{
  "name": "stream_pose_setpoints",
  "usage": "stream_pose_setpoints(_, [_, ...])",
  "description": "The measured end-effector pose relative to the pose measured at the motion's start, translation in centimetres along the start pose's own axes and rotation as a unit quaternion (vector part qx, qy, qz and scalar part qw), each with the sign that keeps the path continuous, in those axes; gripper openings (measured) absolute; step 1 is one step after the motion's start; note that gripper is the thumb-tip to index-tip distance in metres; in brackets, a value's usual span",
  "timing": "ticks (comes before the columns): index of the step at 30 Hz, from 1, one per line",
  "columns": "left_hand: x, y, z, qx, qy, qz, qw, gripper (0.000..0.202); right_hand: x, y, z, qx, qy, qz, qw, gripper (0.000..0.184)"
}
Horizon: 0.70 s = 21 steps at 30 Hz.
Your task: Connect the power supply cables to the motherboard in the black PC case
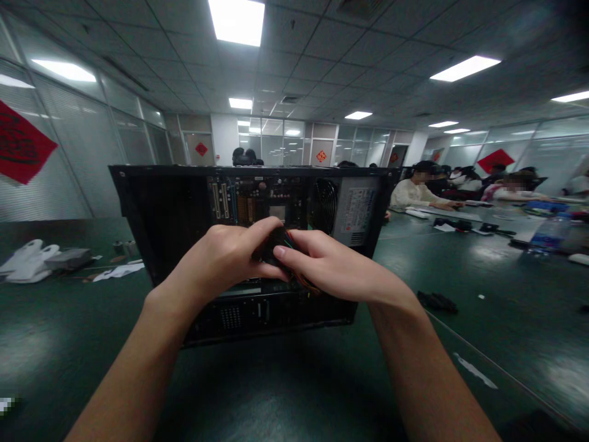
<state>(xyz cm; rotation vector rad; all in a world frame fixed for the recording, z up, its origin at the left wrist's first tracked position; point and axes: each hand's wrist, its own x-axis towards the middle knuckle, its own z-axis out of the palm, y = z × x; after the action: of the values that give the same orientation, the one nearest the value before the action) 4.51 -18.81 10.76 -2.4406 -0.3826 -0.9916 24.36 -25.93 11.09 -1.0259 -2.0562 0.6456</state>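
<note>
An open black computer case point(391, 184) stands before me with its inside facing me. My left hand point(225, 255) is closed around a dark part point(269, 248) in front of the motherboard point(257, 193); its exact kind is hard to make out. Thin coloured wires point(304, 282) run down beside that part. From the other side, my right hand point(329, 261) pinches the part and wires, its thumb lying across the front. The power supply point(356, 212) and a round fan point(325, 199) sit at the upper right of the case. Both hands cover the middle of the board.
On the green table point(294, 380), white plastic bags point(30, 258) and a grey box point(69, 259) lie at left. A black bundle point(437, 302) and a paper strip point(475, 370) are at right. Farther off stand a plastic bottle point(550, 233) and several seated people point(421, 190).
</note>
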Motion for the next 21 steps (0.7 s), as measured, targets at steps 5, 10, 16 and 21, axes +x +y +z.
stream_pose_setpoints(5, [0.2, 0.1, -0.2, -0.026, 0.036, 0.020, 0.999, 0.056, 0.1, 0.3, -0.4, 0.016, -0.005, 0.041, 0.999, 0.032])
stream_pose_setpoints(10, [0.4, 0.6, -0.6, -0.077, 0.002, -0.019, 0.997, 0.049, -0.2, 0.3, -0.6, 0.031, -0.010, 0.053, 0.998, 0.038])
stream_pose_setpoints(16, [0.2, 0.4, -0.8, -0.074, -0.040, -0.044, 0.995, 0.047, -0.1, -0.4, 0.3, 0.037, -0.002, 0.030, 0.999, 0.019])
stream_pose_setpoints(21, [0.1, 0.0, -0.9, -0.054, -0.059, -0.051, 0.996, 0.050, 0.3, -0.2, 0.8, 0.026, 0.012, 0.018, 0.999, 0.018])
